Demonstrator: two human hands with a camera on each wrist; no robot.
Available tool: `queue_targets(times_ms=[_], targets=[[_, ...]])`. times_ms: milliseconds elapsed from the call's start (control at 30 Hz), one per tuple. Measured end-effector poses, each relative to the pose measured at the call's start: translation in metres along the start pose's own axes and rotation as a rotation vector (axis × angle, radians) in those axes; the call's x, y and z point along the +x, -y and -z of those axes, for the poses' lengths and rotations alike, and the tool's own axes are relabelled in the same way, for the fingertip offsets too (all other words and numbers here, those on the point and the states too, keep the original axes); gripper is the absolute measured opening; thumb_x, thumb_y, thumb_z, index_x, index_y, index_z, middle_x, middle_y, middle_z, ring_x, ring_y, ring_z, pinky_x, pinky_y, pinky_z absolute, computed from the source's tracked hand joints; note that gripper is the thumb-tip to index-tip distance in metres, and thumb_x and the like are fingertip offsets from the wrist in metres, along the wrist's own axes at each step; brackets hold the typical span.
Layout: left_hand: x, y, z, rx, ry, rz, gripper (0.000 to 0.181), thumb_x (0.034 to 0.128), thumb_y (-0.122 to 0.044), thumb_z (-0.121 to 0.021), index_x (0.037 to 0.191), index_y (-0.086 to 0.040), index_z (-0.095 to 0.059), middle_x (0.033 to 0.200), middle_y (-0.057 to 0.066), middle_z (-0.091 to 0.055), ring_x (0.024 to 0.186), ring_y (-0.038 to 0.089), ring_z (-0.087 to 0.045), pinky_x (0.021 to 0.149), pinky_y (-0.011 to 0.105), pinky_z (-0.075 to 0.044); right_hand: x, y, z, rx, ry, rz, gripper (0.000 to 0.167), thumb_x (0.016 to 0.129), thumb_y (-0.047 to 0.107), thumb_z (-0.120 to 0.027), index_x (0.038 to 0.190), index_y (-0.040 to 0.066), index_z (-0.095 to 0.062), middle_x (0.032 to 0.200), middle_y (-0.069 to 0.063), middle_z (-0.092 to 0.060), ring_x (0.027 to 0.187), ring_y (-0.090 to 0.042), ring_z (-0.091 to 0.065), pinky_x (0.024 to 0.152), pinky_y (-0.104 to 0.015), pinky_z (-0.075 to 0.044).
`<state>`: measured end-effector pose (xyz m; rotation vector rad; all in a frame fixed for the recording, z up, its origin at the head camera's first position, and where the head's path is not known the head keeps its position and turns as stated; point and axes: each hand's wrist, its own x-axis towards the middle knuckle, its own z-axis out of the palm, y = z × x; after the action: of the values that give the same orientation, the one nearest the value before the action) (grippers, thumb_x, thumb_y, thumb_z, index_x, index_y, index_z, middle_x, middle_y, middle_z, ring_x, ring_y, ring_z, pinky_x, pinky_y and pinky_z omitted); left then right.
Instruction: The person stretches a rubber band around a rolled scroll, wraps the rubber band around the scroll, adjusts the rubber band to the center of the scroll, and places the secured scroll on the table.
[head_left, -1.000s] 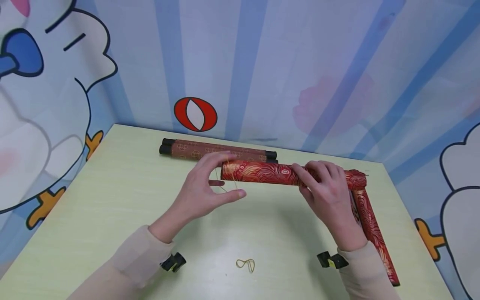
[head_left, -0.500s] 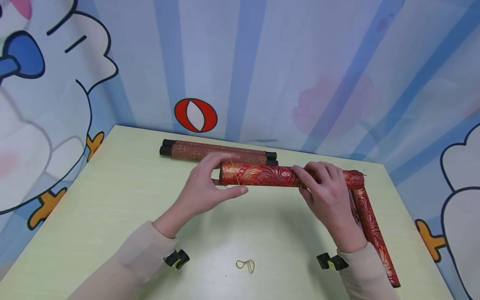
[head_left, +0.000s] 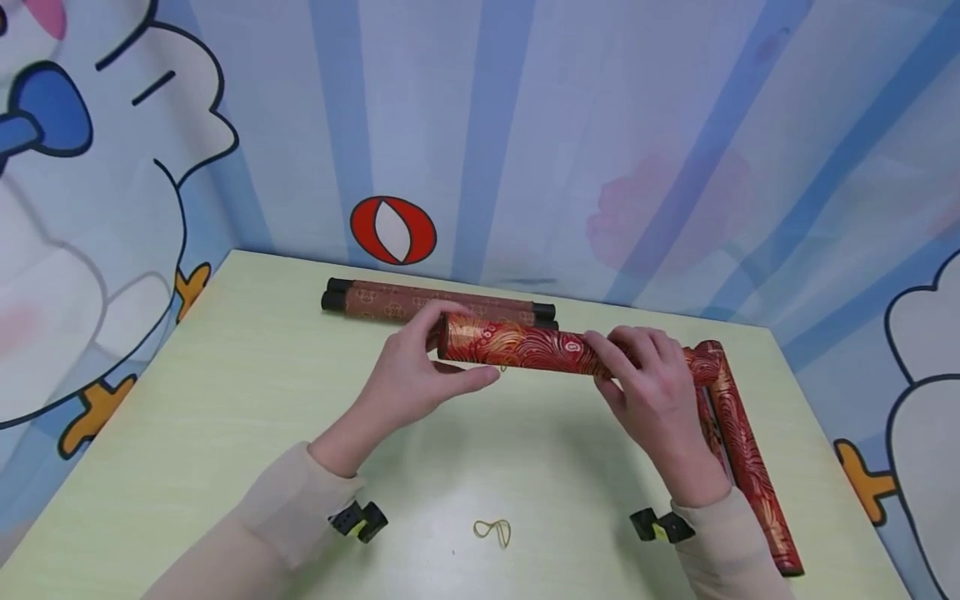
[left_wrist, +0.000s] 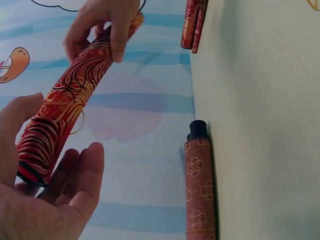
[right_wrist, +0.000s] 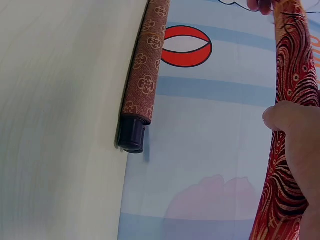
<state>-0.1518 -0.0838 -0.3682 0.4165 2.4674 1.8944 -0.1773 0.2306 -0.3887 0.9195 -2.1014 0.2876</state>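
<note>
A red and gold patterned roll (head_left: 525, 343) is held raised above the table, tilted slightly down to the right. My right hand (head_left: 656, 400) grips it right of its middle, thumb below and fingers over the top. My left hand (head_left: 408, 379) surrounds its left end, thumb and fingers spread apart; in the left wrist view the roll's dark-rimmed end (left_wrist: 34, 172) lies between them. A thin yellowish band (left_wrist: 81, 125) hangs loosely at the roll, beyond the left fingers; only a bit shows in the head view. How much the left fingers touch the roll is unclear.
Brown flower-patterned rolls with black ends (head_left: 390, 302) lie near the table's back edge. More red rolls (head_left: 753, 467) lie at the right, running towards the front. A loose yellowish band (head_left: 492, 532) lies near the front of the table (head_left: 210, 417). A printed cloth (head_left: 570, 125) stands behind.
The band that was stretched across my left fingers now hangs loosely at the roll. The roll's left end has risen slightly, and my right hand keeps its grip.
</note>
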Motion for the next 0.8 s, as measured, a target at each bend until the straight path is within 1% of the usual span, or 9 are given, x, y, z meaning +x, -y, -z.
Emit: queue_targets(times_ms=[167, 233, 300, 367, 467, 533, 600, 667, 800], targets=[[-0.002, 0.003, 0.002, 0.059, -0.113, -0.028, 0.073, 0.0851, -0.024, -0.093, 0.145, -0.016, -0.053, 0.136, 0.005, -0.062, 0.121, 0.025, -0.065, 0.088, 0.04, -0.065, 0.003, -0.002, 0.001, -0.011, -0.002, 0.006, 0.059, 0.078, -0.007, -0.086, 0.132, 0.01, -0.072, 0.109, -0.023, -0.065, 0.093, -0.046, -0.06, 0.075, -0.062, -0.051], [-0.004, 0.005, 0.004, 0.13, -0.202, -0.096, 0.075, 0.0837, -0.027, -0.094, 0.145, -0.013, -0.053, 0.136, 0.006, -0.061, 0.123, 0.024, -0.062, 0.092, 0.041, -0.064, 0.004, -0.003, 0.001, -0.012, 0.002, 0.006, 0.06, 0.077, -0.007, -0.087, 0.133, 0.01, -0.072, 0.109, -0.023, -0.065, 0.093, -0.046, -0.06, 0.076, -0.062, -0.051], [-0.006, 0.006, 0.005, 0.242, -0.303, -0.215, 0.073, 0.0821, -0.029, -0.095, 0.141, -0.011, -0.057, 0.135, 0.008, -0.06, 0.125, 0.024, -0.058, 0.098, 0.042, -0.059, 0.005, -0.003, 0.002, -0.014, 0.005, 0.006, 0.06, 0.077, -0.007, -0.087, 0.132, 0.01, -0.072, 0.109, -0.023, -0.065, 0.094, -0.046, -0.06, 0.076, -0.062, -0.051], [-0.007, 0.007, 0.005, 0.388, -0.399, -0.37, 0.066, 0.0806, -0.031, -0.095, 0.133, -0.009, -0.062, 0.13, 0.011, -0.06, 0.123, 0.028, -0.057, 0.101, 0.048, -0.054, 0.006, -0.003, 0.002, -0.016, 0.01, 0.005, 0.06, 0.077, -0.007, -0.087, 0.132, 0.01, -0.072, 0.109, -0.023, -0.065, 0.094, -0.046, -0.061, 0.076, -0.062, -0.051], [-0.008, 0.007, 0.002, 0.63, -0.496, -0.601, 0.05, 0.08, -0.034, -0.094, 0.115, -0.009, -0.069, 0.121, 0.014, -0.061, 0.118, 0.033, -0.056, 0.099, 0.057, -0.046, 0.008, -0.004, 0.003, -0.023, 0.029, -0.004, 0.06, 0.077, -0.006, -0.088, 0.132, 0.01, -0.071, 0.109, -0.022, -0.065, 0.095, -0.045, -0.062, 0.077, -0.061, -0.052], [-0.008, 0.006, -0.002, 0.771, -0.533, -0.716, 0.039, 0.0813, -0.034, -0.093, 0.104, -0.011, -0.07, 0.115, 0.013, -0.06, 0.113, 0.034, -0.057, 0.097, 0.06, -0.043, 0.01, -0.004, 0.003, -0.028, 0.046, -0.012, 0.059, 0.078, -0.004, -0.088, 0.132, 0.01, -0.071, 0.11, -0.021, -0.065, 0.095, -0.044, -0.062, 0.077, -0.061, -0.053], [-0.008, 0.005, -0.008, 0.877, -0.549, -0.785, 0.034, 0.0819, -0.033, -0.093, 0.098, -0.012, -0.071, 0.111, 0.012, -0.059, 0.111, 0.034, -0.057, 0.095, 0.06, -0.043, 0.012, -0.003, 0.003, -0.033, 0.065, -0.018, 0.057, 0.08, -0.002, -0.088, 0.133, 0.011, -0.07, 0.11, -0.021, -0.065, 0.096, -0.043, -0.062, 0.078, -0.06, -0.054], [-0.007, 0.003, -0.013, 0.948, -0.553, -0.813, 0.027, 0.0848, -0.03, -0.091, 0.098, -0.013, -0.073, 0.11, 0.011, -0.059, 0.11, 0.032, -0.057, 0.095, 0.059, -0.043, 0.013, -0.002, 0.003, -0.035, 0.078, -0.019, 0.055, 0.082, -0.001, -0.087, 0.133, 0.011, -0.07, 0.11, -0.02, -0.065, 0.096, -0.042, -0.063, 0.078, -0.06, -0.054], [-0.005, -0.001, -0.018, 1.005, -0.538, -0.821, 0.024, 0.09, -0.026, -0.086, 0.109, -0.014, -0.079, 0.113, 0.01, -0.061, 0.112, 0.03, -0.056, 0.095, 0.058, -0.043, 0.016, 0.001, 0.003, -0.035, 0.087, -0.013, 0.054, 0.083, 0.0, -0.086, 0.134, 0.012, -0.07, 0.11, -0.02, -0.065, 0.097, -0.042, -0.063, 0.077, -0.059, -0.054]])
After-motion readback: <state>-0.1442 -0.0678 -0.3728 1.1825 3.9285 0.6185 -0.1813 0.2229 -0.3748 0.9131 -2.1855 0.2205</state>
